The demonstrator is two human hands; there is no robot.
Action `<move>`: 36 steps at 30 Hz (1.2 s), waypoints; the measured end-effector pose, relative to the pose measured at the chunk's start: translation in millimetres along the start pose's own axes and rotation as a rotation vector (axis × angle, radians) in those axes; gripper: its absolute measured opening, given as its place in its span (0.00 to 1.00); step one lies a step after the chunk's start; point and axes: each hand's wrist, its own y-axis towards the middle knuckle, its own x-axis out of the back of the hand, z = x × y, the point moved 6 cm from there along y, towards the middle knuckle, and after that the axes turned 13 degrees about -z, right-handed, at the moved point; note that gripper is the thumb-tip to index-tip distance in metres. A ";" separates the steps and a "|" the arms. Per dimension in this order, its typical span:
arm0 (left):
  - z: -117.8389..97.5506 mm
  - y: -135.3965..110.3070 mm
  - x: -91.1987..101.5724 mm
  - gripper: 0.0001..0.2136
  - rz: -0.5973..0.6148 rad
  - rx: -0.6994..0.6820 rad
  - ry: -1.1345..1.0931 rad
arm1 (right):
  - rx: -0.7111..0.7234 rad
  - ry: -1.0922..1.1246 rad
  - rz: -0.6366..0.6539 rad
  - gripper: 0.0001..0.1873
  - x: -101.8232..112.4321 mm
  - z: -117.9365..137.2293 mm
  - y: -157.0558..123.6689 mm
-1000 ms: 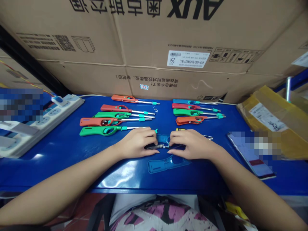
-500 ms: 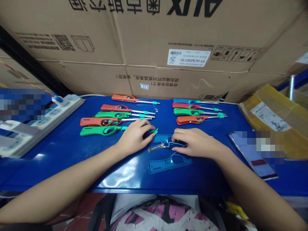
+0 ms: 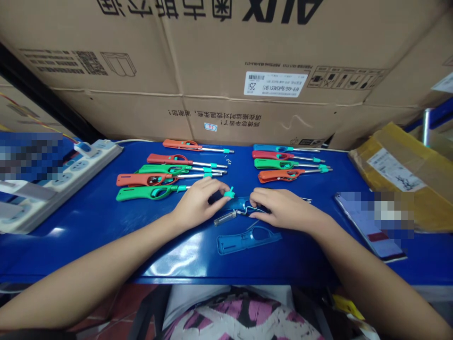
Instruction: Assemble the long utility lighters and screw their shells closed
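My left hand point(image 3: 198, 202) pinches a small teal plastic piece point(image 3: 229, 192) just above the blue table point(image 3: 106, 222). My right hand point(image 3: 283, 208) rests on the table with fingers curled over the inner parts of an opened lighter, beside a thin curled wire point(image 3: 247, 210). A clear gas tube point(image 3: 224, 217) lies between both hands. A blue lighter shell half point(image 3: 247, 239) lies in front of my hands, and another blue half point(image 3: 244, 203) lies partly under my right fingers.
Several long-nosed lighters, red and green point(image 3: 155, 178), lie in a group at left; another group point(image 3: 286, 164) lies at right. A power strip point(image 3: 71, 170) sits far left. A phone point(image 3: 368, 226) and a taped parcel point(image 3: 403, 174) lie at right. Cardboard boxes point(image 3: 226, 71) stand behind.
My left hand let go of the clear tube, moved up and left, and picked up the small teal piece. My right hand stayed on the lighter's inner parts.
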 end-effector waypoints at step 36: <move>-7.2 -7.4 -14.6 0.10 0.276 -0.145 0.033 | 0.086 -0.004 -0.051 0.13 2.1 3.3 1.0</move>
